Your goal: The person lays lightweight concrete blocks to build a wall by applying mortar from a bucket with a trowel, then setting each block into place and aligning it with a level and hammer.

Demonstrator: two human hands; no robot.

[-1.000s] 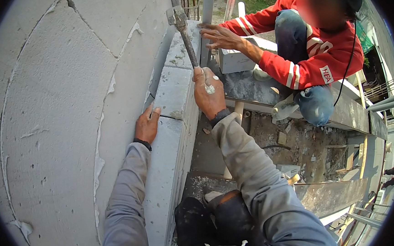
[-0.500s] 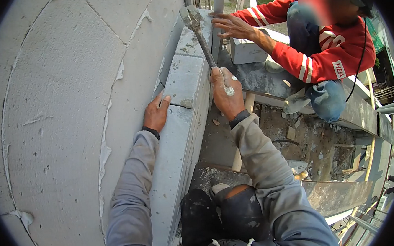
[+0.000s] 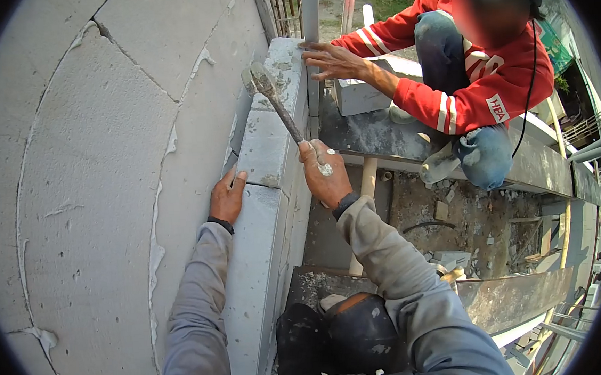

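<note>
My right hand [image 3: 325, 174] is closed around the handle of a hammer [image 3: 282, 111]. Its mortar-crusted head hangs above the far end of a row of pale grey blocks. Against the wall-side edge of the middle block [image 3: 264, 147] rests my left hand [image 3: 226, 196], thumb and fingers stretched out at the joint with the nearer block [image 3: 249, 254]. Some of its fingertips are hidden in the narrow gap by the wall. At the far block [image 3: 278, 69], a co-worker's hand [image 3: 333, 60] reaches in with fingers spread, close to its outer edge.
A large block wall [image 3: 90, 167] with mortar squeezed from its joints rises on my left. The co-worker in a red sweater [image 3: 461, 92] crouches on a dark plank [image 3: 380, 129]. A loose block [image 3: 364, 94] lies there. Below are rubble [image 3: 470, 224] and bamboo poles [image 3: 368, 183].
The hammer head has come down, toward me and to the left, over the blocks. My left hand stays at the same joint. The whole view has shifted slightly.
</note>
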